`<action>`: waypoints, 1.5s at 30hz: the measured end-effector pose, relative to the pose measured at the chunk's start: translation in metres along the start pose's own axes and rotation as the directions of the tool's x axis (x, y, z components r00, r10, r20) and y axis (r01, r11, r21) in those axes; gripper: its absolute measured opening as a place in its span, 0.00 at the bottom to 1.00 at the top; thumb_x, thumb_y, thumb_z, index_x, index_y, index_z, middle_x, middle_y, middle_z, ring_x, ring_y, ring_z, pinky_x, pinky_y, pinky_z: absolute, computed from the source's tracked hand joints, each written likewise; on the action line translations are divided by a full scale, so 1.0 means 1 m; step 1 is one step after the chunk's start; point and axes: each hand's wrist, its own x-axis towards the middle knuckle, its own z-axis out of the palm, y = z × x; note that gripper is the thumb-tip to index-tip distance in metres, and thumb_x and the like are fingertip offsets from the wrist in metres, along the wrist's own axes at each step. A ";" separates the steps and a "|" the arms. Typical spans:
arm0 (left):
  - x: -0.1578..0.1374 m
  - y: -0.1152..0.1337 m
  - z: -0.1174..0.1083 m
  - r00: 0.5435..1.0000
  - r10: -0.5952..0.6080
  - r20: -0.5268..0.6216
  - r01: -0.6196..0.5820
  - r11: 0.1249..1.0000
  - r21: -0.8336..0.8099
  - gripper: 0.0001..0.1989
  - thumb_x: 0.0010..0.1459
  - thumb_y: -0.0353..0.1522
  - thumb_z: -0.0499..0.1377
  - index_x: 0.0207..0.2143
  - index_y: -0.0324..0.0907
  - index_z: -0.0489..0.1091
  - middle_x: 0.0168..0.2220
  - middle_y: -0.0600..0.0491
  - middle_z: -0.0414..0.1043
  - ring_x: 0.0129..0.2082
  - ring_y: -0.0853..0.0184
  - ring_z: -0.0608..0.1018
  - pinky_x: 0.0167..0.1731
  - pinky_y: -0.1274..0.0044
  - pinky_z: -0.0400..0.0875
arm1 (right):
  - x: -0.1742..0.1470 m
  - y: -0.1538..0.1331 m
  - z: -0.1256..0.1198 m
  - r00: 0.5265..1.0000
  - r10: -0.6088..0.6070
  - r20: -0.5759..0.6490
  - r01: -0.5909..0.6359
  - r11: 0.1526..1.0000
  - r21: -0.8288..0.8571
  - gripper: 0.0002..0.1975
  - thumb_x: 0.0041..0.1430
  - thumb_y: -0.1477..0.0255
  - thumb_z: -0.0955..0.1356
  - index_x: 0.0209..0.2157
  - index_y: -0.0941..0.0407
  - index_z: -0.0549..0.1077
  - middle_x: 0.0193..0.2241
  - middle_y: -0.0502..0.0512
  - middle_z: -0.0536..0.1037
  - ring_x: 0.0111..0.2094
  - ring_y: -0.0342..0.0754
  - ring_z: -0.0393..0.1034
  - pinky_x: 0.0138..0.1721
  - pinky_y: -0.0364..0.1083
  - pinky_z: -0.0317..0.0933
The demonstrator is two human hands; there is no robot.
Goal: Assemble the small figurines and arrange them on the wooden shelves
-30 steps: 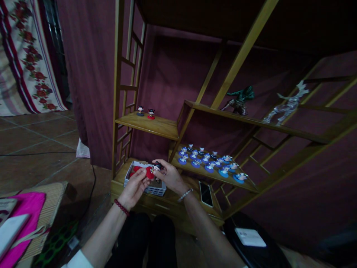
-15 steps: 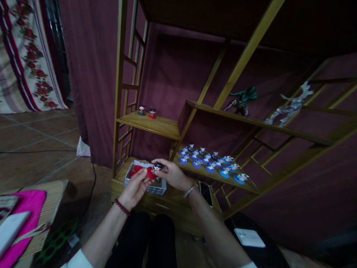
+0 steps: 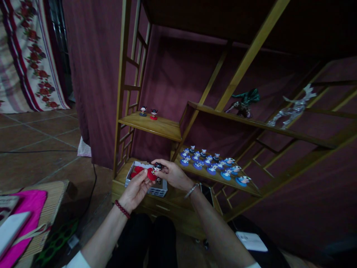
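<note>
Between my two hands, over an open cardboard box, is a small black-haired figurine with a round red base. My left hand, with a dark red bead bracelet, pinches the red base between thumb and fingers. From the other side my right hand, wearing a silvery bracelet, grips the figurine by its head and upper body. Red pieces lie inside the box, partly hidden behind my left hand. Whether the figurine is fixed to its base I cannot tell.
Two similar figurines stand on the small upper shelf. Several blue and purple figurines line the lower right shelf. Above them are a green-caped figure and a clear figure. A dark phone lies beside my right wrist.
The view has shifted slightly, so the shelves sit a little further right. Both hands keep their hold on the figurine and its base, with hardly any visible movement.
</note>
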 end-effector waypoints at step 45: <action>-0.006 0.010 0.017 0.998 -0.046 -0.040 0.043 0.996 -0.081 0.05 0.52 0.27 0.56 0.32 0.34 0.68 0.30 0.49 0.72 0.26 0.71 0.74 0.28 0.79 0.71 | 0.002 -0.021 -0.002 0.993 -0.091 -0.077 0.080 0.986 -0.143 0.14 0.48 0.76 0.64 0.39 0.55 0.68 0.31 0.48 0.71 0.30 0.40 0.64 0.33 0.39 0.60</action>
